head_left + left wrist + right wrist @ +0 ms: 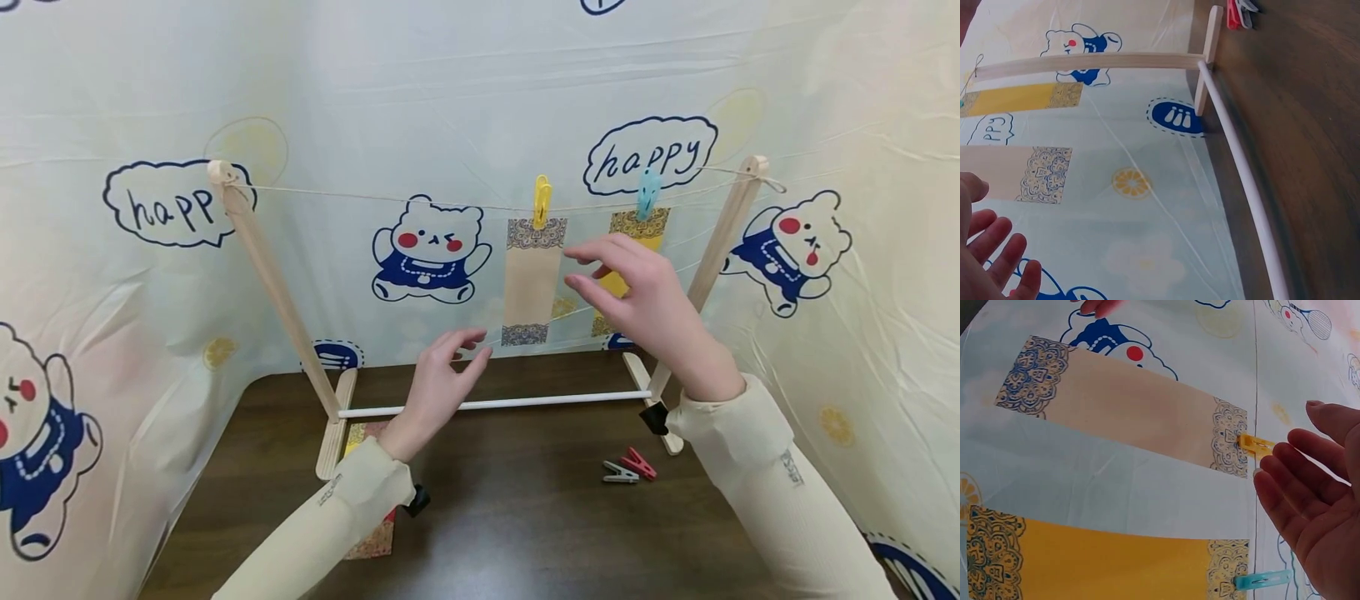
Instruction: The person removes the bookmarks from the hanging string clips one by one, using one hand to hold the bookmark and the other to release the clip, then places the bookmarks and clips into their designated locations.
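Left hand (441, 377): raised near lower left of beige strip, fingers loosely bent, thumb apart, gripping nothing
Right hand (651, 298): raised in front of yellow strip, fingers gently bent, gap to thumb, gripping nothing
Beige strip (532, 285): hung right of centre by yellow clip (542, 198) on string (1256, 375)
Yellow strip (1110, 562): hung farther right by blue clip (648, 193)
Wooden posts (273, 279): 2, string stretched between
Near right on table (525, 517): 1 grey clip (621, 473), 1 red clip (640, 464)
Patterned paper (372, 543): at left, partly hidden by sleeve (330, 508)
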{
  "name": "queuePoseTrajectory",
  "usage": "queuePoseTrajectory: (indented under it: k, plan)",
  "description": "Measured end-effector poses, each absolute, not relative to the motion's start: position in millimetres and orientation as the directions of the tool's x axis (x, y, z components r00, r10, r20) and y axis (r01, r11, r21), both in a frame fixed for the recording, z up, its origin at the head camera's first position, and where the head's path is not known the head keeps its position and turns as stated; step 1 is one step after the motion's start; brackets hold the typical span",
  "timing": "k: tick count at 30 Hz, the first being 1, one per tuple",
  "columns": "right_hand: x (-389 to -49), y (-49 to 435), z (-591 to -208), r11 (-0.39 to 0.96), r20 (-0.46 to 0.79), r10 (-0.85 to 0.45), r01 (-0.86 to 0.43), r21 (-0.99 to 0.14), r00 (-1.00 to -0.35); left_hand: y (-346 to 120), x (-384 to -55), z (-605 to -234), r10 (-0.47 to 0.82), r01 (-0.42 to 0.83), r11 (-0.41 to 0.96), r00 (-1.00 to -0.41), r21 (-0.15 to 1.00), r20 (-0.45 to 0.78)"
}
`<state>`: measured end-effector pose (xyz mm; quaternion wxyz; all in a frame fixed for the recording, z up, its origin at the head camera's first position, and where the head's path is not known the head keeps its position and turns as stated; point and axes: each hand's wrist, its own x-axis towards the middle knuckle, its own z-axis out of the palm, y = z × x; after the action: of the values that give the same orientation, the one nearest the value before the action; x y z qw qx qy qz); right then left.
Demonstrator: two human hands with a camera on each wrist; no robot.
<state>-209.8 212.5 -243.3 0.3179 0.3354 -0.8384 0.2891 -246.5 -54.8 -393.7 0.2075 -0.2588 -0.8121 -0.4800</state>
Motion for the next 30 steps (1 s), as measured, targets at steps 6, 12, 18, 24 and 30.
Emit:
queuePoseTrajectory:
  k: [6, 12, 18, 24, 30]
  plan:
    - [-217, 207, -232, 0.642, 0.715, -0.294, -0.685, -0.344, -0.634, -52, -253, -392, 0.203, 0.617, 0.395, -0.781, 0.681, 0.590]
    - [-226, 202, -222, 0.676, 0.699, -0.221, -0.623, -0.394, -0.681, -47, -260, -388, 0.176, 0.599, 0.360, -0.797, 0.716, 0.578]
    - [-239, 198, -216, 0.647, 0.766, -0.184, -0.663, -0.377, -0.616, -41, -265, -385, 0.160, 0.603, 0.315, -0.795, 0.733, 0.585]
    - [-246, 196, -204, 0.650, 0.792, -0.191, -0.679, -0.340, -0.580, -36, -270, -383, 0.148, 0.579, 0.294, -0.814, 0.761, 0.562]
    - [-254, 193, -192, 0.667, 0.722, -0.179, -0.622, -0.410, -0.669, -32, -275, -380, 0.130, 0.554, 0.252, -0.832, 0.794, 0.539]
